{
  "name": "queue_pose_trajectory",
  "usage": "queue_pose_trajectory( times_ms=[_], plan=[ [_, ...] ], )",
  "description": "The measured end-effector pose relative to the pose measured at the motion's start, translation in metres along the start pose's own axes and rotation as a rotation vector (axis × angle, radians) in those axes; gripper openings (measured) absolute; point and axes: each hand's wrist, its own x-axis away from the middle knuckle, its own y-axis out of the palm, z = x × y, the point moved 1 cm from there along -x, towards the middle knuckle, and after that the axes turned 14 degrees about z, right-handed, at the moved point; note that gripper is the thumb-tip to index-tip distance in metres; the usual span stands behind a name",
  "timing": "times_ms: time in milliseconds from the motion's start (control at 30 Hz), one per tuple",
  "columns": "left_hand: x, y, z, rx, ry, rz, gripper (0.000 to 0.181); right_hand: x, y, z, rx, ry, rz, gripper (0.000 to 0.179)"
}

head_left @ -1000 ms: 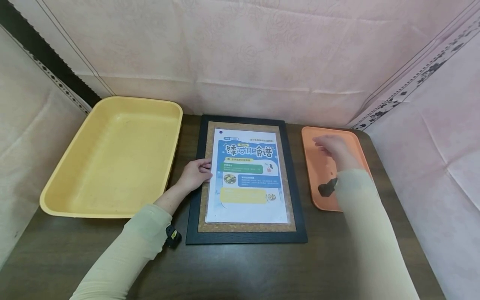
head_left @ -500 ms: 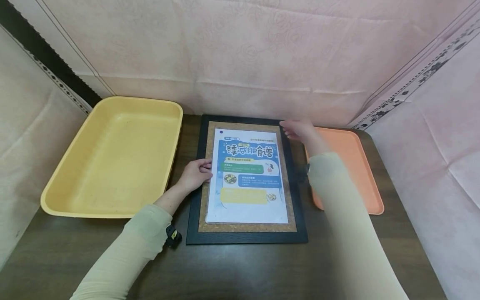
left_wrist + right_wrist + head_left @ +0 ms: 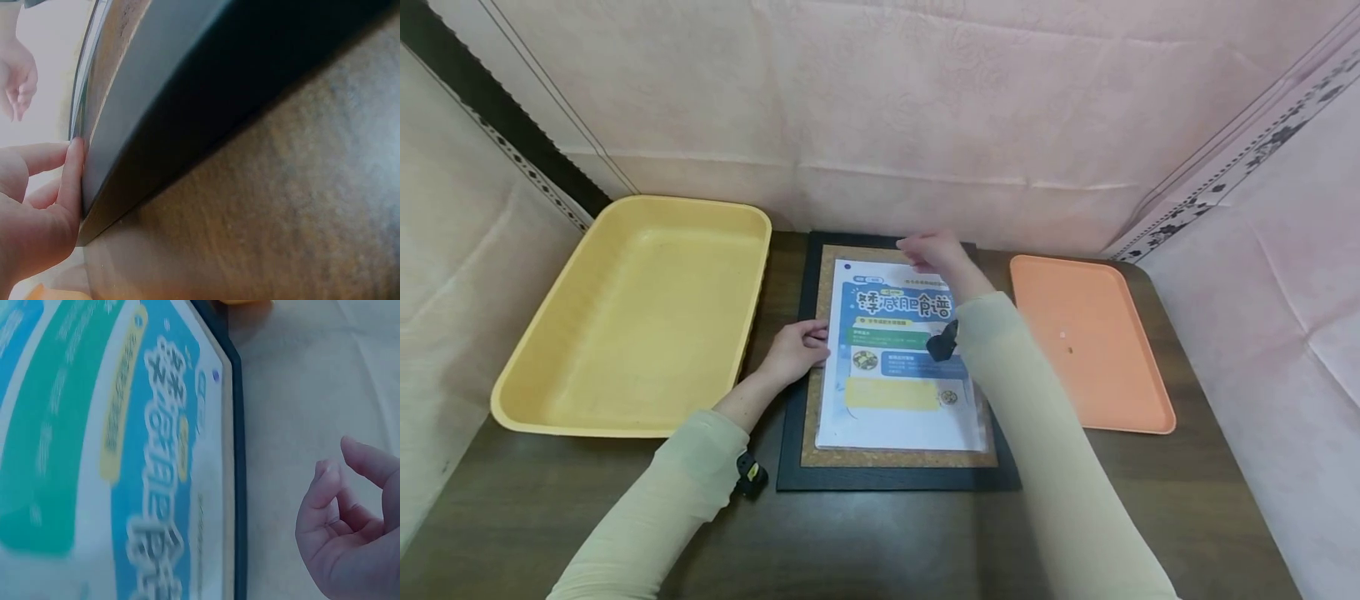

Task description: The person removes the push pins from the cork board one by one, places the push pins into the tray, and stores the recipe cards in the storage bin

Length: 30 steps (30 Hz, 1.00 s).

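Note:
A printed poster (image 3: 895,425) in a clear sleeve lies on a cork board (image 3: 887,457) with a black frame (image 3: 895,479). Purple and round, a tack-like dot (image 3: 847,267) marks its top left corner. My left hand (image 3: 795,346) touches the poster's left edge with thumb and fingertips, fingers mostly straight. In the head view my right hand (image 3: 936,254) is over the poster's top right corner. The right wrist view shows the same right hand (image 3: 350,531) with bent fingers bunched near one another; whether they pinch something small I cannot tell.
A large yellow tray (image 3: 501,400) stands on the left of the brown table (image 3: 880,550). An orange tray (image 3: 1120,367) with a few tiny bits (image 3: 1066,342) is at the right. Pink cloth (image 3: 925,117) walls the back and sides.
My right hand has moved left from above the orange tray, past the board's right side, to the poster's top right corner. The left hand stays at the poster's left edge.

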Motion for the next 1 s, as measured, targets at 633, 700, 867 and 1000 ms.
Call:
queue_pose_trajectory(
  times_ms=[633, 700, 867, 1000],
  plan=[
    [-0.001, 0.003, 0.000, 0.005, -0.001, 0.009, 0.051, -0.003, 0.066, 0.008, -0.062, 0.104, -0.035, 0.024],
    [-0.001, 0.003, 0.000, 0.005, 0.005, 0.007, 0.050, -0.004, 0.068, 0.011, -0.061, 0.109, -0.034, 0.022],
    [0.000, 0.001, 0.000, 0.004, 0.012, 0.004, 0.050, -0.005, 0.077, 0.018, -0.082, 0.108, -0.056, 0.021],
    [0.000, 0.000, -0.001, 0.005, 0.007, 0.012, 0.049, -0.008, 0.085, 0.019, -0.052, 0.077, -0.075, 0.025]
  ],
)
